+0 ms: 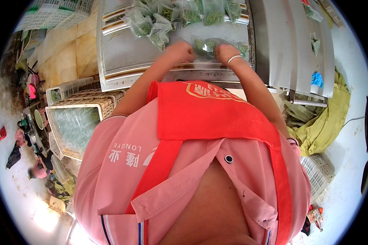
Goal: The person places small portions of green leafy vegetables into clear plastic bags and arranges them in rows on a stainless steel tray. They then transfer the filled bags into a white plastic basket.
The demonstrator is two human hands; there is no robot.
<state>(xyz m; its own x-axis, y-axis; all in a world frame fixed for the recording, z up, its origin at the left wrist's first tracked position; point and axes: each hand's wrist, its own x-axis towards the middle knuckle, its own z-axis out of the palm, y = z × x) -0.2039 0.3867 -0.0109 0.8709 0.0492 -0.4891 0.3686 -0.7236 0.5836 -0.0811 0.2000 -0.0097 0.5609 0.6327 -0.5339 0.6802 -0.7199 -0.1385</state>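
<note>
A clear plastic bag (pixel 204 45) with small green pieces in it lies on the metal worktop between my two hands. My left hand (pixel 181 52) is closed, its fingertips at the bag's left edge. My right hand (pixel 226 54), a light bracelet on its wrist, pinches the right edge. Clear film stretches between both hands on the near side of the bag. Just past my right hand rests another green-filled bag (pixel 242 48). Farther back, several similar bags (pixel 192 16) are crowded together on the worktop.
A metal worktop (pixel 126 53) with raised rails lies before me. At its right stands a stepped steel surface (pixel 290 45) with small bags. On the left, a plastic crate (pixel 71 153) holds clear bags. Yellow-green sheeting (pixel 327 122) hangs at the right. A person (pixel 40 169) is far left.
</note>
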